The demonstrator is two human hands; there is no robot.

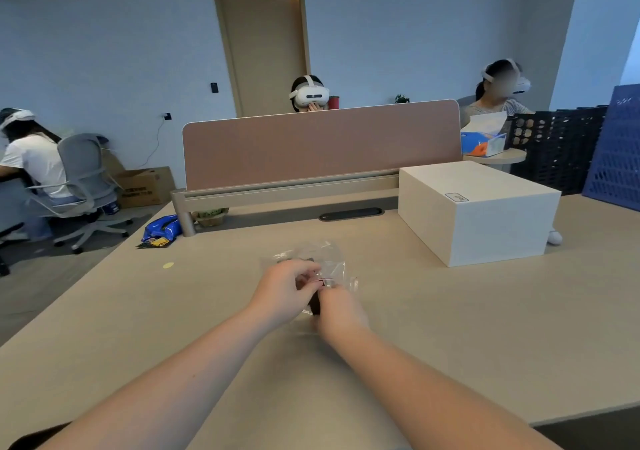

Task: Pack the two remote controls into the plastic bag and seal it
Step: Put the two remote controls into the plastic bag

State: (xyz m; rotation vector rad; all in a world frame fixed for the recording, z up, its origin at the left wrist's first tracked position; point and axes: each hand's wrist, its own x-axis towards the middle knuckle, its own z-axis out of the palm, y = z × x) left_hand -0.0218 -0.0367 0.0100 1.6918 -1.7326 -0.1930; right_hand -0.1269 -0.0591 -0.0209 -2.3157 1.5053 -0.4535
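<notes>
A clear plastic bag lies crumpled on the beige table, just beyond my hands. Its red-and-white zip strip runs between my fingertips. My left hand pinches the strip from the left and my right hand pinches it from the right, the two hands almost touching. A dark remote control shows as a black sliver between my hands, inside the bag as far as I can tell. A second dark shape sits under the plastic above my left hand. Most of both remotes is hidden.
A large white box stands on the table to the right of the bag. A pink desk divider closes the far edge. A blue snack packet lies at the table's far left corner, with a small yellow sticker near it. People in headsets sit beyond.
</notes>
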